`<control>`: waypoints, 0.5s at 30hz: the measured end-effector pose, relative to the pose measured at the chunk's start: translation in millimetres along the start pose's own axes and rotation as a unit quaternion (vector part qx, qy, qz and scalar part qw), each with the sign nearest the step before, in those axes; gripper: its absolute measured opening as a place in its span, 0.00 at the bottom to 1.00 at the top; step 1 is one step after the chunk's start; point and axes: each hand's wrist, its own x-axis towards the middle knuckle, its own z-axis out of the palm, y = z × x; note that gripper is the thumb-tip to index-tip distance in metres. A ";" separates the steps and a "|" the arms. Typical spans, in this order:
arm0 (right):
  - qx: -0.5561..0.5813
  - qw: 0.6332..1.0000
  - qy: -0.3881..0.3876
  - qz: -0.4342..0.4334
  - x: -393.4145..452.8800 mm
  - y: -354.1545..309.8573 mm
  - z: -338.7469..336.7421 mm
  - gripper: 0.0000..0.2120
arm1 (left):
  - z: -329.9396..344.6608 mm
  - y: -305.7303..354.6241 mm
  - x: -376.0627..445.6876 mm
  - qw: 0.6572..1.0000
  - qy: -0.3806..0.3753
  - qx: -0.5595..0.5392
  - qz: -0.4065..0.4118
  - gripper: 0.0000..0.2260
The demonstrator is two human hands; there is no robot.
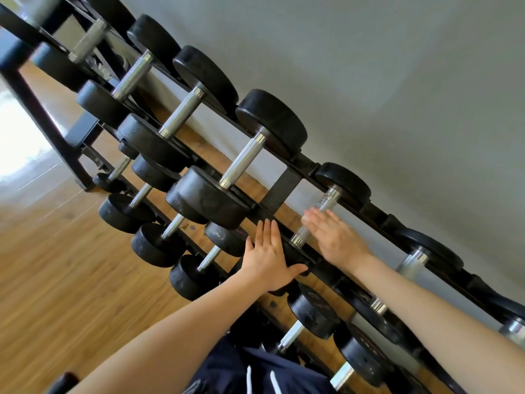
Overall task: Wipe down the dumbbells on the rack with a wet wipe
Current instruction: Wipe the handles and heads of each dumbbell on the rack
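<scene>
Chrome dumbbell handle (pixel 315 220) runs rail to rail, across rack (pixel 287 183).

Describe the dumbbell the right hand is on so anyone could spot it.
On the black steel rack, top tier, find the black round-headed dumbbell just past the upright bracket. Its knurled chrome handle lies under the flat right hand, unlike its untouched neighbours.

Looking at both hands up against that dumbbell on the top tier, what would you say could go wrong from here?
No wet wipe is visible, so the right hand may be rubbing the chrome handle bare, cleaning nothing. The left hand lies flat over the near weight head and front rail; if the dumbbell rolls, fingers could get pinched. The frame is blurred, so a wipe under the palm cannot be ruled out.
</scene>
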 end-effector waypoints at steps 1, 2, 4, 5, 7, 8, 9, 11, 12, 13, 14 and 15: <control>0.001 0.999 0.009 0.049 3.4 3.6 -3.0 0.23 | -0.6 0.2 -0.5 1.000 -0.001 0.003 0.000 0.49; 0.001 0.995 0.020 0.094 6.6 4.5 -4.9 0.22 | -1.1 0.3 -0.8 1.000 -0.001 0.007 -0.001 0.49; 0.016 0.989 0.050 0.141 10.7 -1.4 -1.8 0.21 | -1.9 0.1 -1.5 1.000 0.000 0.017 -0.001 0.49; 0.029 0.989 0.054 0.132 10.0 -7.0 2.3 0.22 | -2.1 0.2 -1.7 1.000 0.000 0.019 -0.002 0.49; 0.032 0.999 0.030 0.019 4.4 -16.2 8.0 0.19 | -2.6 0.6 -2.1 1.000 0.002 0.024 -0.004 0.49; 0.022 0.999 0.002 -0.043 2.0 -15.8 8.1 0.19 | -2.9 1.0 -2.0 1.000 0.002 0.027 -0.004 0.49; 0.017 0.996 -0.023 -0.084 2.3 -10.9 4.5 0.21 | -3.4 1.3 -2.1 1.000 0.000 0.029 -0.005 0.48; 0.003 0.996 -0.030 -0.081 8.7 7.2 -5.8 0.21 | -3.8 1.5 -2.4 1.000 -0.001 0.030 -0.008 0.48; -0.004 0.999 -0.023 -0.041 12.8 16.4 -10.7 0.20 | -3.9 1.5 -2.5 1.000 -0.002 0.029 -0.007 0.48; -0.003 1.000 -0.022 0.018 16.2 23.7 -15.5 0.19 | -3.8 1.5 -2.8 1.000 -0.001 0.029 -0.006 0.48; 0.007 0.997 -0.022 0.070 18.8 25.5 -18.4 0.20 | -3.4 1.5 -2.9 1.000 0.002 0.031 -0.005 0.48; 0.013 0.994 -0.015 0.103 19.9 21.9 -17.4 0.21 | -3.3 1.3 -2.8 0.999 0.006 0.034 -0.005 0.48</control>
